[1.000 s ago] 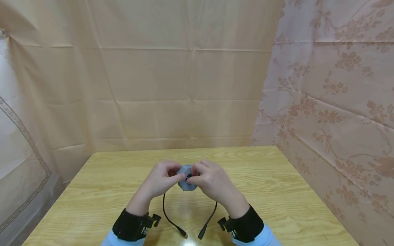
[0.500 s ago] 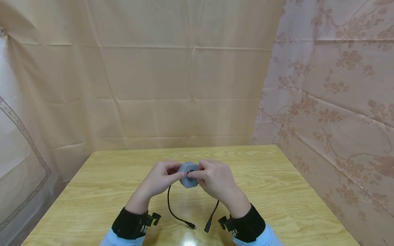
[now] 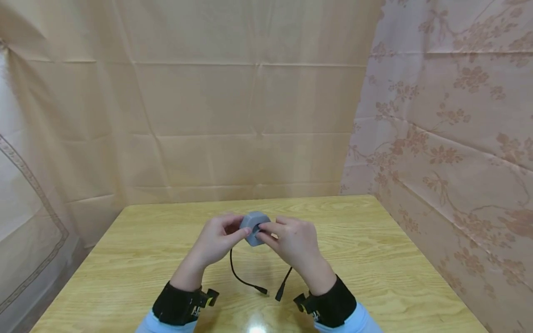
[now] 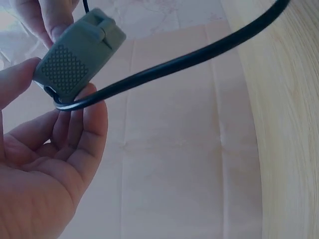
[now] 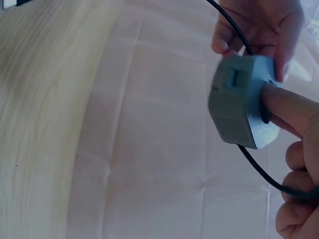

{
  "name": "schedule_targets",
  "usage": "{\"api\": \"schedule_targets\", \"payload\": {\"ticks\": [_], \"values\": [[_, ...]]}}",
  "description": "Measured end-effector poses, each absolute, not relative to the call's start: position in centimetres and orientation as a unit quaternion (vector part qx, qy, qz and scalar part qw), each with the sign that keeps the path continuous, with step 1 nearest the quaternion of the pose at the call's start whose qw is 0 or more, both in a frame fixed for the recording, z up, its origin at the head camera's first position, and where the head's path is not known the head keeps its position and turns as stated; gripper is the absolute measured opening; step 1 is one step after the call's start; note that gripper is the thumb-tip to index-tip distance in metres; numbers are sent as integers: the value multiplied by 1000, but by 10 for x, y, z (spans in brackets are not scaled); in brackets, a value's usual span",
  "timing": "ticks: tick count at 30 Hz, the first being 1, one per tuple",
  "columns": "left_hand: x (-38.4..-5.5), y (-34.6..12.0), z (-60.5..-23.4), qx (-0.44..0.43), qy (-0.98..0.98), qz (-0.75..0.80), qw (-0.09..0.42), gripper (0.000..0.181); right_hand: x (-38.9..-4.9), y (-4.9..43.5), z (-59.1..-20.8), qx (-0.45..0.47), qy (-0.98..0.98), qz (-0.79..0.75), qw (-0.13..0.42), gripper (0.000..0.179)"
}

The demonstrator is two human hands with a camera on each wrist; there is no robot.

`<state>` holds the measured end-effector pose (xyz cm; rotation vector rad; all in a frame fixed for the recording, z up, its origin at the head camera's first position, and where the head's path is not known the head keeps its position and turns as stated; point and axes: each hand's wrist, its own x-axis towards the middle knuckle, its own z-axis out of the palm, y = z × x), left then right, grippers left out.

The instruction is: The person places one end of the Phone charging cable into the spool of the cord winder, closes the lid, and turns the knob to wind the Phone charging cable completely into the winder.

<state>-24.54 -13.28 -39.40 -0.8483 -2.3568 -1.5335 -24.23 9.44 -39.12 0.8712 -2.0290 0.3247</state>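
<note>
A blue-grey clip-on ferrite core (image 3: 251, 217) is held above the table, facing the person, with a round opening in its face. In the left wrist view its ribbed side and latch (image 4: 98, 31) show. My left hand (image 3: 216, 238) pinches it between thumb and fingers at its left edge. My right hand (image 3: 293, 238) reaches thumb and finger into the opening, a small gap between them; what the tips touch inside is hidden. A thin black cable (image 4: 169, 67) loops tightly out of the core. Both cable ends hang in front: a plug (image 3: 261, 290) and a thicker connector (image 3: 280, 293).
Below the hands lies a light wood-grain table (image 3: 166, 268). Plain beige cloth (image 3: 200, 106) hangs behind it, and flowered cloth (image 3: 449, 138) hangs along the right. Black bands with small cameras (image 3: 179, 303) sit on both wrists.
The ferrite core has risen slightly and tilted. The right fingertips have spread a little at its opening. Both hanging cable ends have lifted, and the plug has swung to the right.
</note>
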Motion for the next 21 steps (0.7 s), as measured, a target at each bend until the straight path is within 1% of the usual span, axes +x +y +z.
{"api": "schedule_targets", "payload": {"ticks": [9, 13, 17, 21], "values": [[-243, -124, -393, -278, -793, -516, 165, 28, -244, 85, -400, 298, -812, 142, 481, 21], [-244, -120, -395, -280, -796, -498, 198, 28, -243, 78, -402, 268, -823, 125, 485, 31], [-244, -116, -400, -287, -800, -478, 222, 29, -240, 74, -402, 238, -851, 115, 454, 40], [-245, -114, -403, -299, -799, -454, 258, 30, -236, 72, -398, 204, -887, 144, 389, 43]]}}
